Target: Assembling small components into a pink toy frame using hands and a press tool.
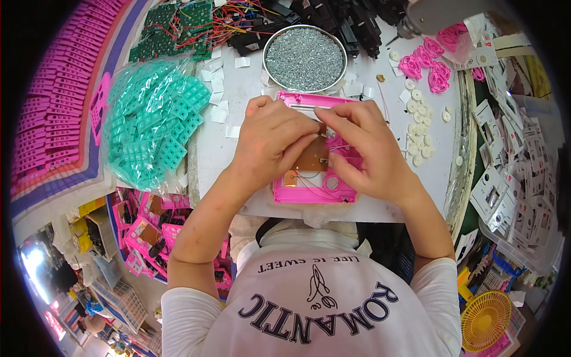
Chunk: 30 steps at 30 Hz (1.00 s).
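A pink plastic casing (285,195) lies on the white table in front of me, with a brown circuit board (312,159) and thin wires inside it. My left hand (270,140) reaches over the casing's left side. Its thumb and forefinger are pinched together above the board's upper part; whatever is between them is too small to make out. From the right comes my right hand (372,146), thumb and forefinger apart. The forefinger tip is by a silvery rod (304,108) near the casing's far edge, and the thumb tip is at the board's right side.
Behind the casing stands a round bowl of small screws (305,59). A bag of teal keypads (154,122) is at left, stacked pink panels (59,89) beyond. White discs (420,128) and pink cord bundles (431,62) lie right, below a power tool (431,18). Green circuit boards (172,30) lie far left.
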{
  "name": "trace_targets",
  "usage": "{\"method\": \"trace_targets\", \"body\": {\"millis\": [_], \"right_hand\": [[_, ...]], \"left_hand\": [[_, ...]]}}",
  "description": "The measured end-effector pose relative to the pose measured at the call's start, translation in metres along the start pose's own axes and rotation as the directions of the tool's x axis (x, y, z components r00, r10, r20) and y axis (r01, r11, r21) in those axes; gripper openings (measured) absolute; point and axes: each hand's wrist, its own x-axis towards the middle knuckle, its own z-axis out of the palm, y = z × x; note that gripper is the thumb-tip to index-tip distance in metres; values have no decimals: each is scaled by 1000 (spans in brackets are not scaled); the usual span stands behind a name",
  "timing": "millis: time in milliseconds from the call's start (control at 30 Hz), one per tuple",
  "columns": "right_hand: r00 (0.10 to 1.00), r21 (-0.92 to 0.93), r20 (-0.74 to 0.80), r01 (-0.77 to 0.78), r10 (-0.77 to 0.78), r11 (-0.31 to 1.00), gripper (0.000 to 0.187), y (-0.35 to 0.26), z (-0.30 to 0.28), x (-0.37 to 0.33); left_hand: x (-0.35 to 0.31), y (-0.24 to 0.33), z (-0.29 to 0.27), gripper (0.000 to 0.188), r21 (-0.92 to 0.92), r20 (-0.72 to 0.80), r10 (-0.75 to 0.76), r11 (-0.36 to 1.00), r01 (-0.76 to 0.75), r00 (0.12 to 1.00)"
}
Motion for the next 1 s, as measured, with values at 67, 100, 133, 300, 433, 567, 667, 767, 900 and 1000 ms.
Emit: {"method": "trace_targets", "body": {"millis": [67, 100, 133, 300, 433, 567, 667, 767, 900, 1000], "right_hand": [[1000, -26, -4, 2, -2, 1000, 55, 9, -7, 5], [1000, -92, -23, 16, -18, 996, 54, 19, -16, 4], [999, -158, -41, 28, -34, 987, 54, 30, -24, 4], [938, -473, -347, -186, 12, 861, 46, 114, -40, 24], [882, -325, -366, -420, 297, 847, 38, 132, -41, 68], [777, 92, -532, -342, 337, 935, 24, 170, -64, 52], [739, 179, -543, -361, 398, 915, 27, 183, -77, 11], [728, 87, -583, -386, 361, 918, 33, 158, -68, 10], [867, -354, -478, -334, 138, 873, 43, 149, -45, 42], [882, -500, -380, -450, 280, 740, 50, 150, -49, 56]], "left_hand": [[0, 3, -4, 16, 6, 20, -14, 1000, 14, 1000], [-1, 3, -7, 16, 14, 20, -33, 999, 33, 999], [-1, 3, -8, 16, 22, 19, -53, 998, 52, 998], [-7, 4, -2, 9, -77, -12, -252, 965, 251, 968], [-7, 3, 3, 7, -106, -26, -353, 931, 348, 935], [-6, 4, 4, 8, -110, -65, -329, 941, 321, 942], [-9, 0, 5, 8, -110, -93, -302, 950, 292, 949], [-8, -1, 8, 8, -100, -100, -302, 951, 292, 948], [-10, 0, 6, 9, -76, -99, -338, 941, 331, 936], [-13, 0, 5, 9, -132, -124, -402, 913, 386, 907]]}}
